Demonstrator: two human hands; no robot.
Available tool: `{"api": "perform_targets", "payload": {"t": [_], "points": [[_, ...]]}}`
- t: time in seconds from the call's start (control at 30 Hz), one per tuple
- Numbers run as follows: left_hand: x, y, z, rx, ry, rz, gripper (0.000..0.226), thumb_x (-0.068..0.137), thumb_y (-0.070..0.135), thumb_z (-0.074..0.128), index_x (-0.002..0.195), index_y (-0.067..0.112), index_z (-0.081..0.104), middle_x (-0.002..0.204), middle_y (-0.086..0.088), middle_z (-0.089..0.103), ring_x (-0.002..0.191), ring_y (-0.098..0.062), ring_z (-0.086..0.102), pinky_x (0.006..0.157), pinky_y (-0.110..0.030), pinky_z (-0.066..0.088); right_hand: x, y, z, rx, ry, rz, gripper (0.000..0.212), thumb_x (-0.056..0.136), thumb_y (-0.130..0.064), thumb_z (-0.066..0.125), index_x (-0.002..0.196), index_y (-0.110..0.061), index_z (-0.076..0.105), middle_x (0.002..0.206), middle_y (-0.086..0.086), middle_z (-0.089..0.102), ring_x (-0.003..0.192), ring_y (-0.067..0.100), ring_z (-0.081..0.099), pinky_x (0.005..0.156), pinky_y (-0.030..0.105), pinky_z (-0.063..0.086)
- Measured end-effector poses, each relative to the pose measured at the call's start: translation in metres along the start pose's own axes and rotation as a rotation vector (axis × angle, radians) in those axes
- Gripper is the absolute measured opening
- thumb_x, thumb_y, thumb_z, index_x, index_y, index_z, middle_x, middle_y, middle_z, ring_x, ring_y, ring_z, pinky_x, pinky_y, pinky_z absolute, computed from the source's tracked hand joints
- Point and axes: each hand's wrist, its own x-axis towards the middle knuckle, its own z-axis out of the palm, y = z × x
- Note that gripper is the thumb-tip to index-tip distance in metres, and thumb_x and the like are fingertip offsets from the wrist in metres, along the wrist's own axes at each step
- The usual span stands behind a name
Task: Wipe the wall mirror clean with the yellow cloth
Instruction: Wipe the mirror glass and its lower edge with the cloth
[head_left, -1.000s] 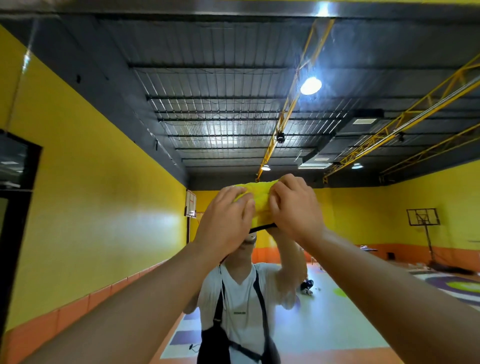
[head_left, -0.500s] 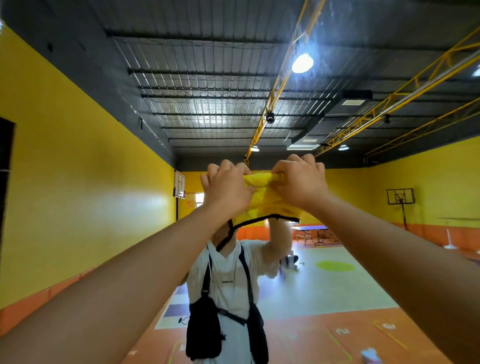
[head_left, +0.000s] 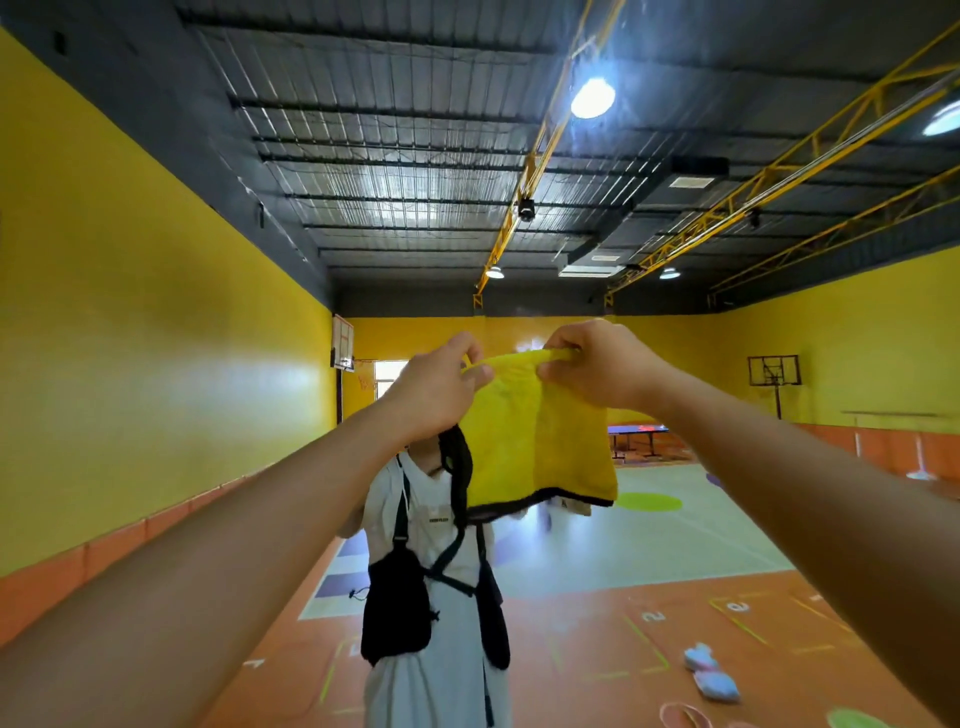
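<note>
Your left hand (head_left: 436, 387) has thumb and fingertips pinched shut on the top left corner of the yellow cloth (head_left: 537, 441), just left of the frame's centre. Your right hand (head_left: 597, 364) pinches the top right corner the same way, fingers curled over the bunched upper edge, a little right of centre. Between the two pinches the top hem runs as a slack rolled band, with the hands near each other but apart.

From that edge the cloth hangs open in the middle of the frame, with a vertical fold line down its centre, so the left half looks brighter and the right half deeper in tone. A dark trim runs along its bottom edge. Whether the cloth touches the glass cannot be told.

Both of your bare forearms reach in from the lower corners of the frame and meet at the cloth.

Behind the cloth, the wall mirror (head_left: 156, 364) fills the view. At lower centre it reflects a person in a white shirt (head_left: 441, 525) with a black strap bag (head_left: 397, 613) across the chest; the cloth and your left hand cover the head. The reflection also shows yellow walls, an orange floor (head_left: 597, 649) with painted numbers, a basketball hoop (head_left: 774, 370) at right, and a bright ceiling lamp (head_left: 592, 97) at upper right.
</note>
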Motion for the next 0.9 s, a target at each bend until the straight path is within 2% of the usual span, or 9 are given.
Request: {"api": "perform_targets", "payload": {"t": [0.17,0.23,0.33,0.5,0.57,0.63,0.7,0.8,0.9], "points": [[-0.007,0.002,-0.008,-0.19,-0.312,-0.007,0.051,0.083,0.063,0.072,0.121,0.03,0.065,0.132,0.008,0.06,0.126,-0.012,0.053,0.103,-0.04,0.046,-0.01,0.004,-0.01,-0.01,-0.011,-0.058,0.02,0.098,-0.032,0.067,0.112,-0.018,0.068,0.097,-0.002,0.062,0.09,0.019,0.06,0.062,0.022,0.04],[-0.008,0.007,-0.011,-0.217,-0.314,0.015,0.043,0.085,0.054,0.075,0.117,0.025,0.07,0.125,0.003,0.066,0.119,-0.015,0.059,0.101,-0.041,0.048,-0.011,0.005,-0.015,-0.007,-0.018,-0.067,0.02,0.097,-0.033,0.068,0.112,-0.019,0.068,0.097,-0.003,0.062,0.09,0.018,0.06,0.063,0.022,0.041],[-0.011,0.018,-0.014,-0.16,-0.258,0.058,0.023,0.097,0.037,0.066,0.11,0.019,0.07,0.11,-0.003,0.067,0.105,-0.022,0.062,0.086,-0.034,0.046,-0.013,0.005,-0.02,-0.019,-0.037,-0.073,0.021,0.098,-0.035,0.067,0.114,-0.021,0.067,0.095,-0.005,0.061,0.087,0.016,0.059,0.063,0.022,0.041],[-0.012,0.027,-0.014,-0.134,-0.137,0.035,0.017,0.099,0.048,0.059,0.106,0.033,0.064,0.132,0.006,0.058,0.122,-0.011,0.049,0.091,-0.033,0.037,-0.017,0.008,-0.025,-0.012,-0.146,0.0,0.026,0.101,-0.038,0.061,0.121,-0.022,0.059,0.105,0.003,0.063,0.082,0.021,0.065,0.064,0.028,0.052],[-0.014,0.03,-0.014,-0.211,-0.232,0.01,0.028,0.089,0.058,0.067,0.108,0.038,0.066,0.133,0.01,0.06,0.126,-0.009,0.05,0.1,-0.035,0.04,-0.018,0.009,-0.025,0.01,-0.163,0.002,0.028,0.101,-0.037,0.061,0.124,-0.021,0.059,0.11,0.005,0.063,0.077,0.019,0.067,0.056,0.024,0.053],[-0.017,0.031,-0.015,-0.203,-0.345,-0.018,0.057,0.079,0.058,0.078,0.129,0.038,0.06,0.139,0.015,0.057,0.13,-0.008,0.05,0.109,-0.038,0.041,-0.019,0.008,-0.026,0.029,-0.165,-0.021,0.026,0.1,-0.037,0.063,0.121,-0.022,0.061,0.109,0.005,0.064,0.073,0.018,0.066,0.051,0.021,0.05],[-0.02,0.029,-0.016,-0.07,-0.404,-0.012,0.071,0.077,0.049,0.084,0.139,0.034,0.054,0.141,0.014,0.055,0.127,-0.01,0.053,0.108,-0.041,0.044,-0.02,0.006,-0.028,0.014,-0.188,-0.059,0.025,0.099,-0.037,0.065,0.119,-0.023,0.064,0.11,0.005,0.066,0.083,0.021,0.067,0.059,0.024,0.052],[-0.017,0.026,-0.018,0.018,-0.41,0.035,0.034,0.08,0.035,0.085,0.109,0.027,0.068,0.104,0.005,0.071,0.095,-0.013,0.068,0.09,-0.048,0.057,-0.022,0.006,-0.035,-0.022,-0.284,-0.099,0.024,0.097,-0.034,0.069,0.119,-0.027,0.065,0.111,0.001,0.065,0.093,0.019,0.064,0.07,0.023,0.049],[-0.016,0.022,-0.023,-0.065,-0.35,-0.025,0.037,0.077,0.044,0.085,0.106,0.027,0.07,0.105,0.003,0.071,0.1,-0.016,0.067,0.094,-0.048,0.055,-0.023,0.011,-0.041,0.032,-0.395,-0.089,0.025,0.096,-0.029,0.071,0.119,-0.031,0.063,0.109,-0.005,0.065,0.093,0.014,0.065,0.073,0.02,0.049]]}}
